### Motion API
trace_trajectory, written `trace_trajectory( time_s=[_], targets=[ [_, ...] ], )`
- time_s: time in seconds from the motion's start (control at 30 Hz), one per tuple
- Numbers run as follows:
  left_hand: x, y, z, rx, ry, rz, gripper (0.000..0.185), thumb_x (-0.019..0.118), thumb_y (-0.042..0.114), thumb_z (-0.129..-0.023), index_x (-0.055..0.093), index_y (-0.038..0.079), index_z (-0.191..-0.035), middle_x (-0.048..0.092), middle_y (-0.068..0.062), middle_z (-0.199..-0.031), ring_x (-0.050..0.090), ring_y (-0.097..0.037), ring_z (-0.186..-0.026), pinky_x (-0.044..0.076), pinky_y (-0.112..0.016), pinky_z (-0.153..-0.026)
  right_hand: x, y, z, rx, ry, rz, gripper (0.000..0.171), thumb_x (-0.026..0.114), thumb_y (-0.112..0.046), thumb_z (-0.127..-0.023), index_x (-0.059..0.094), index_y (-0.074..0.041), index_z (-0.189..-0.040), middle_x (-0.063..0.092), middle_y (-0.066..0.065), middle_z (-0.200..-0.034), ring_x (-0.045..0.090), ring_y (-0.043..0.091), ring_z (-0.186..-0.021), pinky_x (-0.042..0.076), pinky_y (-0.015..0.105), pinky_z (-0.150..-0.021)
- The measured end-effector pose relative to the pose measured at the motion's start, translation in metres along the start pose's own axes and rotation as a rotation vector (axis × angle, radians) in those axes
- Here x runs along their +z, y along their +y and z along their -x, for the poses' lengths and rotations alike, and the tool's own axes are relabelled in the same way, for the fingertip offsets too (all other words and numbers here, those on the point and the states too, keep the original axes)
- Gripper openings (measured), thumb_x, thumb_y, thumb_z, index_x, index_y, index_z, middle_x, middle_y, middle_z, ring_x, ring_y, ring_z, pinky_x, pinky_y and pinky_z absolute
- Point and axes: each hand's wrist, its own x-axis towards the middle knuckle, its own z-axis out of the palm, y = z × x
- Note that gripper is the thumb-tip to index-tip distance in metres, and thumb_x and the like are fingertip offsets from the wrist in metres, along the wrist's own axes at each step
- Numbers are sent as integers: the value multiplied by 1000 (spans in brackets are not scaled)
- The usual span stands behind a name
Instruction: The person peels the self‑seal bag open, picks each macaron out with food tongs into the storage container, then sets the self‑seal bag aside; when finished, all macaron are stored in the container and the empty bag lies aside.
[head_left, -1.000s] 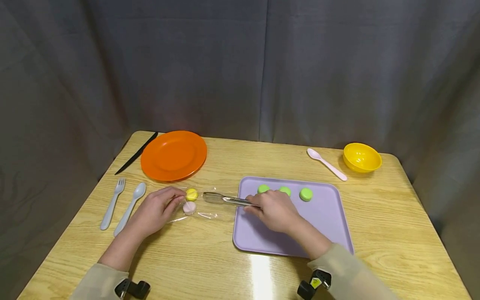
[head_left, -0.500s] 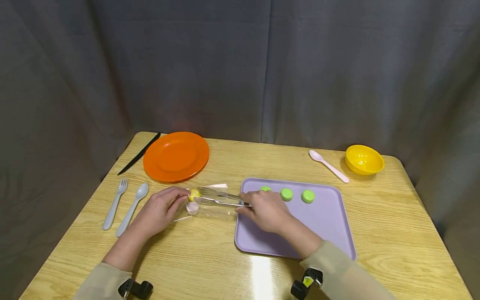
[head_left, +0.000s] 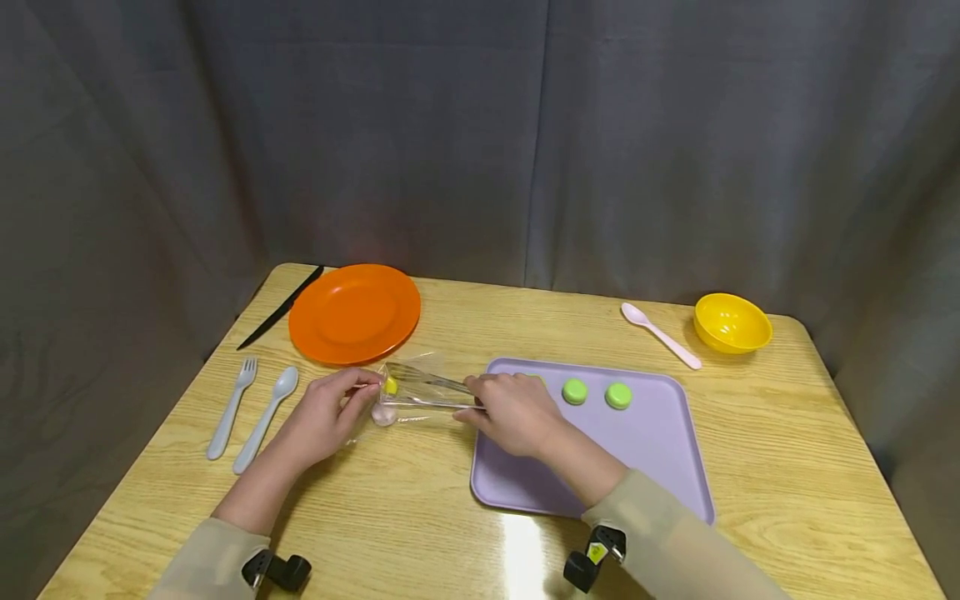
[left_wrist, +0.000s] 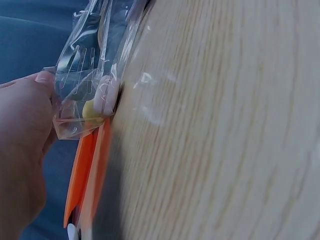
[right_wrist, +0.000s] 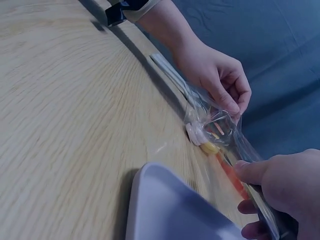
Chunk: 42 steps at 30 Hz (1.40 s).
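Observation:
My left hand (head_left: 330, 412) pinches a corner of a clear plastic bag (left_wrist: 75, 120) between thumb and fingers. A yellow macaron (head_left: 391, 385) and a pale pink macaron (head_left: 384, 415) lie at that end of the bag. In my right hand (head_left: 513, 415) are metal tongs (head_left: 438, 403), held above the left edge of the purple tray (head_left: 592, 492). Their arms stand spread, with slotted tips inside the bag close to the yellow macaron. Whether the tips touch it, I cannot tell. Green macarons (head_left: 618, 396) sit along the tray's far side, one partly hidden by my right hand.
An orange plate (head_left: 354, 312) and a black knife (head_left: 281, 308) lie at the back left. Nearer are a grey fork (head_left: 232, 408) and a grey spoon (head_left: 266, 417). At the back right stand a yellow bowl (head_left: 732, 323) and a pink spoon (head_left: 660, 335).
My right hand has moved left, and the tongs have gone deeper into the bag with their arms spreading apart. The bag's near end has been raised a little around the tips.

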Motion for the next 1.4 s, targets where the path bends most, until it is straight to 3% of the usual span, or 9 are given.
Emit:
trace_trajectory(
  time_s=[0.33, 0.5, 0.7, 0.83, 1.0, 1.2, 1.4],
  targets=[
    [-9, 2, -3, -75, -36, -20, 11, 67, 12, -106, 73, 9, -115, 75, 0, -110, 72, -23, -103, 61, -50, -89, -7, -9, -8, 22, -34, 27, 36, 68, -53, -102, 69, -17, -96, 59, -7, -73, 54, 16, -61, 46, 37, -51],
    [-11, 1, -3, -72, -35, -42, 12, 69, 13, -105, 74, 9, -115, 75, 1, -109, 72, -23, -103, 61, -49, -87, -13, -2, -5, -15, -15, 51, 34, 72, -51, -100, 63, -20, -88, 54, -11, -69, 54, 12, -63, 44, 34, -52],
    [-9, 0, 1, -23, -4, -13, 12, 70, 9, -104, 74, 7, -115, 75, 2, -111, 72, -22, -105, 62, -47, -86, -14, 12, 4, -83, 20, -59, 29, 77, -46, -98, 74, -17, -100, 57, -12, -73, 55, 9, -66, 45, 32, -54],
    [-6, -1, 5, 33, 26, -3, 13, 70, 4, -103, 74, 7, -114, 76, 0, -111, 72, -20, -104, 61, -44, -86, -12, 20, 6, -127, 13, -132, 25, 77, -44, -98, 75, -19, -97, 55, -12, -70, 52, 8, -65, 44, 33, -54],
    [-2, -2, 10, 75, 42, 5, 15, 72, 1, -101, 73, 9, -113, 75, 0, -110, 72, -16, -103, 61, -37, -86, -11, 26, 4, -190, -27, -202, 28, 80, -42, -96, 81, -18, -110, 71, -13, -83, 58, 4, -70, 51, 34, -61],
    [2, -1, 16, 107, 56, 14, 19, 74, -2, -98, 72, 10, -113, 74, 1, -113, 72, -16, -103, 59, -30, -87, -12, 28, -2, -232, -85, -211, 34, 86, -38, -90, 82, -17, -117, 72, -13, -83, 57, 5, -70, 54, 38, -67],
    [6, -1, 21, 126, 45, 60, 20, 73, -4, -98, 73, 9, -112, 73, 1, -115, 72, -18, -106, 57, -24, -91, -9, 23, -8, -261, -125, -133, 42, 85, -42, -91, 80, -16, -124, 76, -8, -88, 56, 8, -69, 56, 41, -69]
  ],
)
